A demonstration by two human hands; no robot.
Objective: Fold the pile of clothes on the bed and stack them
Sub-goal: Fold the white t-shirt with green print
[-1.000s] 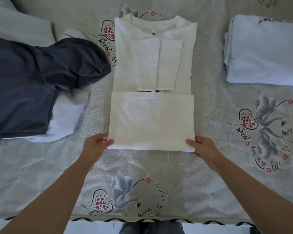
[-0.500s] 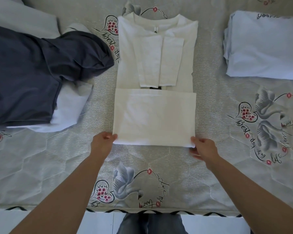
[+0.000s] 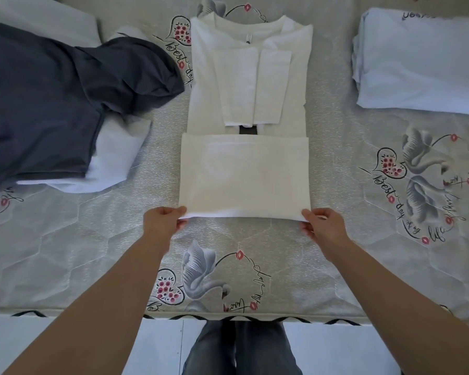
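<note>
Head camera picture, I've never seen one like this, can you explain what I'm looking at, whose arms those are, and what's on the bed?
The camera sits on a person's head and looks down, so the two bare arms are the wearer's own. No machine is involved. The left hand and right hand each pinch a near corner of a white shirt, already partly folded, with its sleeves tucked in. It lies on a patterned bed. To the left is an unfolded heap with a dark navy garment on top. To the right sits a folded pale blue stack. The wearer's legs show at the bottom.
</note>
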